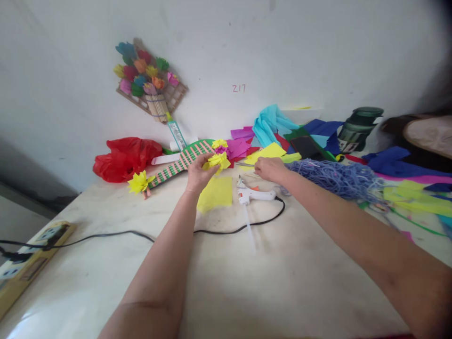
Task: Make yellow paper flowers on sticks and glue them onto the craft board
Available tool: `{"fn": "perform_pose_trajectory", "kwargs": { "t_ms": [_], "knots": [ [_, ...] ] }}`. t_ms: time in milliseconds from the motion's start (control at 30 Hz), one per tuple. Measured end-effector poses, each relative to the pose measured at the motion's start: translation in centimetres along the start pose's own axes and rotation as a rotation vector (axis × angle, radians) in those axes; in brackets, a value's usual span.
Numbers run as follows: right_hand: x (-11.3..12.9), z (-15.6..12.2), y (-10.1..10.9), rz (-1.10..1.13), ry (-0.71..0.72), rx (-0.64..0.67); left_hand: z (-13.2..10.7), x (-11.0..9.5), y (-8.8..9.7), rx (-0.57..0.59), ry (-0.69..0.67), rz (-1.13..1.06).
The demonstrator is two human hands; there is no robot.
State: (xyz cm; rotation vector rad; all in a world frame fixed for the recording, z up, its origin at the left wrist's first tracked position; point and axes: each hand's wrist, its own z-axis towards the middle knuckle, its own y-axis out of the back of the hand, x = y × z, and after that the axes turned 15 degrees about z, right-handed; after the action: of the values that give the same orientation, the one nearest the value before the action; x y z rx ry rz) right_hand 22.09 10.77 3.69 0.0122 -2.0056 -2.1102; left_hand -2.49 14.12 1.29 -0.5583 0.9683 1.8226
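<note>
My left hand [197, 173] is closed on a yellow paper flower [218, 161], held just above the table beside a woven green and pink paper strip mat [178, 165]. My right hand [269, 168] rests knuckles up near the table's back, its fingers curled; what is in them, if anything, I cannot make out. A white glue gun [254, 195] lies between my hands, next to a yellow paper sheet [215, 193]. Another yellow flower [140, 182] sits at the mat's left end.
A heap of coloured paper [271, 136] and blue-grey string [339, 178] lies at the back right. A red plastic bag [124, 158] is at the back left. A power strip [24, 263] sits at the left edge with a black cord [141, 234]. A paper flower bouquet [150, 84] hangs on the wall.
</note>
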Motion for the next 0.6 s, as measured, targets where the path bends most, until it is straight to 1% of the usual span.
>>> {"fn": "perform_pose_trajectory", "kwargs": {
  "t_ms": [33,100,167,267,400,533,600],
  "knots": [
    [0.2,-0.2,0.4,0.001,0.022,-0.024,0.1,0.2,0.0,-0.008,0.005,-0.003],
    [0.8,-0.7,1.4,0.034,0.055,-0.017,0.2,0.6,0.0,-0.027,0.011,-0.01],
    [1.5,-1.2,2.3,0.055,0.068,0.054,0.3,0.7,0.0,-0.041,0.018,-0.009],
    [2.2,-1.7,3.0,0.047,0.133,0.155,0.4,0.7,0.1,-0.05,0.022,-0.004],
    [3.0,-2.5,2.9,0.023,0.173,0.261,0.3,0.7,0.2,-0.059,0.013,-0.001],
    [3.6,-3.5,2.1,-0.041,0.183,0.376,0.4,0.9,0.1,-0.087,0.003,0.004],
    [3.7,-3.9,1.4,-0.034,0.17,0.368,0.5,1.0,0.1,-0.094,0.003,-0.003]
  ]
}}
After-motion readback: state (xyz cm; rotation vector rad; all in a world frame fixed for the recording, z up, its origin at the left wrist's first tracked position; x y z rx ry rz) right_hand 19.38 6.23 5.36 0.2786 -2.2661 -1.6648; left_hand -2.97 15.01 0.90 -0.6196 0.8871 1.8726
